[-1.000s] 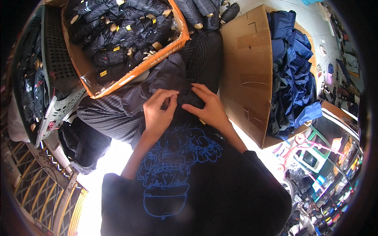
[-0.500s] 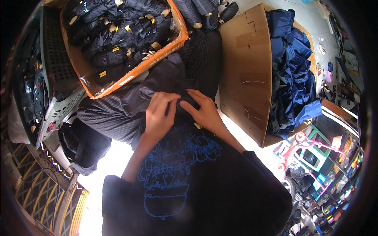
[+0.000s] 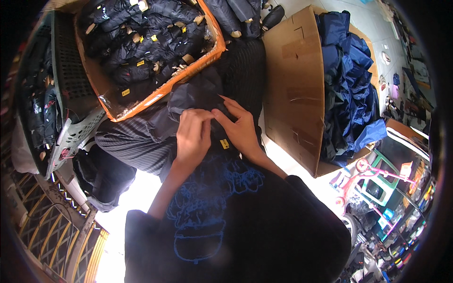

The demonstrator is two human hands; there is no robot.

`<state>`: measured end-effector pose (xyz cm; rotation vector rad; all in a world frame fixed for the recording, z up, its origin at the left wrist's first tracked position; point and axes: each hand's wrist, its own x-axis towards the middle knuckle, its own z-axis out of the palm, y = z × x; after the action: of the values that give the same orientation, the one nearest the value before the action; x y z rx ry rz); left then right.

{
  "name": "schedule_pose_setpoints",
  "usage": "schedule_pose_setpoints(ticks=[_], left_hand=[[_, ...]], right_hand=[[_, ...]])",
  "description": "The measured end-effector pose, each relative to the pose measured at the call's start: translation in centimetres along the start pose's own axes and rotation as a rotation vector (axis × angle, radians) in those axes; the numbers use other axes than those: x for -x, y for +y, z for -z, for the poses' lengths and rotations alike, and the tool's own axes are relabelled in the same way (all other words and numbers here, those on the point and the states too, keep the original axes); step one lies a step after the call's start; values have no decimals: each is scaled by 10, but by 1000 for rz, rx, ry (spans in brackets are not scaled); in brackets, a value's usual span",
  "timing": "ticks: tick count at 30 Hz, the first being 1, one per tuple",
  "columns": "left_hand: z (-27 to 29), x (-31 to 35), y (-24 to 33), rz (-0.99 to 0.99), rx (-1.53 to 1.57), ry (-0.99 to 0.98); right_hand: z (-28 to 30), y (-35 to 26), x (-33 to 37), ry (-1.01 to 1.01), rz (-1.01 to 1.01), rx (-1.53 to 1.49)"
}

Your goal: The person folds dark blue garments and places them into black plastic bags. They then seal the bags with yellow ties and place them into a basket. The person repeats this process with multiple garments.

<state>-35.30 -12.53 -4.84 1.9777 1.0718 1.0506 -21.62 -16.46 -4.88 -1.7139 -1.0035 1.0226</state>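
Note:
Across my lap lies a piece of thin black fabric, bunched and creased. My left hand has its fingers curled and pinched on the near edge of the fabric. Close against it, my right hand grips the same fabric between thumb and fingers, its fingertips partly hidden. The two thumbs almost touch. A small yellow tag shows on the black material just below my hands. What lies under the fingers is hidden.
An orange-rimmed box of rolled black bundles stands ahead to the left, beside a dark perforated crate. At right stands a cardboard box holding navy fabric. More black bundles lie beyond. A folding metal gate is lower left.
My right hand has shifted slightly, its thumb now nearer my left fingers. The fabric beyond my hands has puffed up a little. The yellow tag has moved left and up.

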Motion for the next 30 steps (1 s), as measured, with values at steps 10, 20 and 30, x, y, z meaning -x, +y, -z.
schedule_pose_setpoints(ticks=[10,20,30], left_hand=[[-7,2,2,117,34,129],[-13,-6,11,258,69,63],[-23,-13,14,-66,-88,83]], right_hand=[[-8,12,7,81,-87,-106],[4,11,14,194,-2,43],[5,8,14,252,-164,-189]])
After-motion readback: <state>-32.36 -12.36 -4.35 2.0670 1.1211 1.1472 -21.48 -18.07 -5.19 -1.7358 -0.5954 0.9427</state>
